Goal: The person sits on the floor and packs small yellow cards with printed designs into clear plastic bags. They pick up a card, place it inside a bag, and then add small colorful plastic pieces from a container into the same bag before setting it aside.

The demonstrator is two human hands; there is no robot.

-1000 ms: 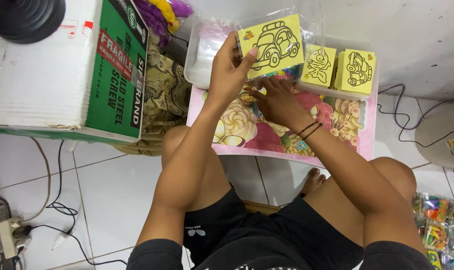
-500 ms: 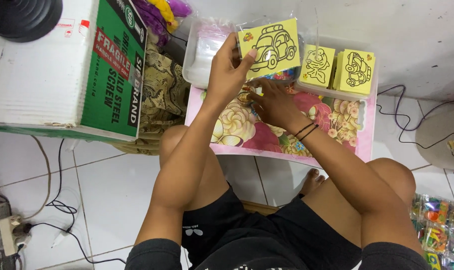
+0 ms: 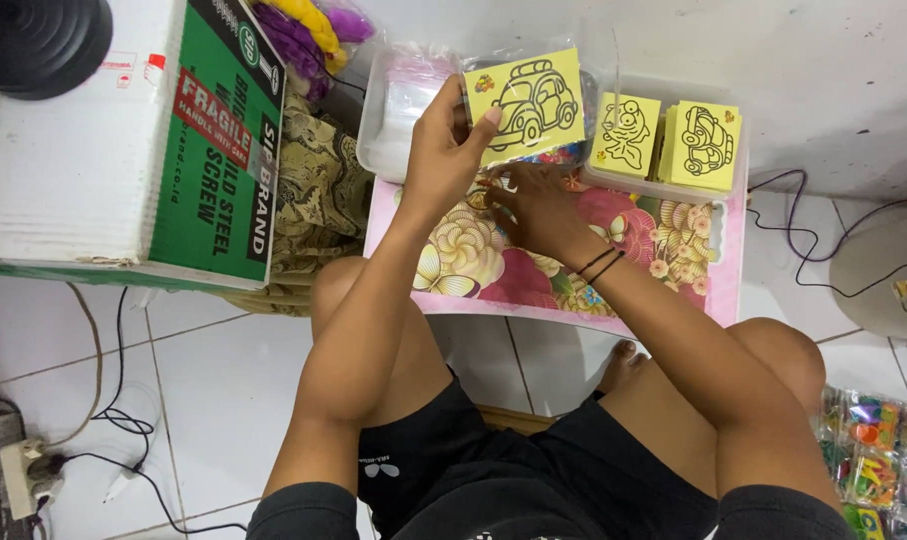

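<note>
up top, left hand (image 3: 444, 150) pinches yellow car card (image 3: 529, 100) by its left edge.

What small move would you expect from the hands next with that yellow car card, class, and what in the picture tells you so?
Probably slipping the yellow car card into a clear bag. The left hand holds it upright over the floral table, while the right hand works just below its lower edge, where coloured bits show. Two similar yellow cards stand in the clear tray beside it, so it likely joins them afterwards.

Flowered low table (image 3: 674, 275) bearing clear tubs (image 3: 399, 120)
</note>
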